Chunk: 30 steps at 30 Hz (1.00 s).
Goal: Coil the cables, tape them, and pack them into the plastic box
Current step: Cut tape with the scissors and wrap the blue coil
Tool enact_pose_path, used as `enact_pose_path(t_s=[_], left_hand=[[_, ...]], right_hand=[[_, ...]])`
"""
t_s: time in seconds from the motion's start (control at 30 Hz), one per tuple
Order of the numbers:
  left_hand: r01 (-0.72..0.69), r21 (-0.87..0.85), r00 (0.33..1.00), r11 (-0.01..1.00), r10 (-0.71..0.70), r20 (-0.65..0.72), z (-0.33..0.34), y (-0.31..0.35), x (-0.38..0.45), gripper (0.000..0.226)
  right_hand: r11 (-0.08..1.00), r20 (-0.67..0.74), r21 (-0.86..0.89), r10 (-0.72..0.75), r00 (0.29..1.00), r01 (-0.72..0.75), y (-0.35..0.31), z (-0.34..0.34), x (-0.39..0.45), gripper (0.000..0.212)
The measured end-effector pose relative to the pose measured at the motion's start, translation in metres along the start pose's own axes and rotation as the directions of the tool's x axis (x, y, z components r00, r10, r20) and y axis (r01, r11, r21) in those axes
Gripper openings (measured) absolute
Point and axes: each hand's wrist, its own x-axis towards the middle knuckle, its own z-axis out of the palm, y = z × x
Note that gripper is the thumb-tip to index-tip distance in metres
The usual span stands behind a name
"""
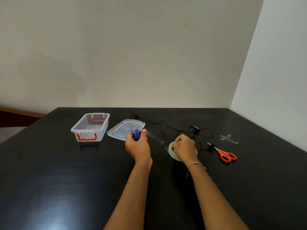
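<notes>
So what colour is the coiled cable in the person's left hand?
Blue. The coiled cable held in the left hand shows clearly in the head view.

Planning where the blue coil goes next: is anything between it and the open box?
Nothing visible blocks it. The blue coil sits in the left hand, the box stands open to its left, and the lid lies beside the box, not on it.

Coiled blue cable point(136, 134) sitting gripped upright, clear tape roll point(172, 151) trailing a strip, black cable point(167, 127) sprawling uncoiled, lidless plastic box point(90, 127) standing far left.
</notes>
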Motion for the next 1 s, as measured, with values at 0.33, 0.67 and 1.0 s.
enact_pose_path(t_s=[0.33,0.67,1.0], left_hand=[[-0.001,0.003,1.0,1.0,0.001,0.002,0.0,-0.001,-0.002,0.025],[-0.031,0.03,0.999,0.999,0.03,0.013,0.002,-0.003,0.0,0.024],[-0.036,0.053,0.999,0.998,0.036,0.005,0.002,-0.005,-0.001,0.026]], right_hand=[[0.886,0.264,-0.375,-0.182,0.947,0.274,0.001,0.005,-0.013,0.047],[0.864,0.119,-0.381,-0.307,0.944,0.329,-0.011,0.012,-0.014,0.018],[0.928,0.004,-0.341,-0.157,0.988,0.149,-0.017,0.01,-0.02,0.028]])
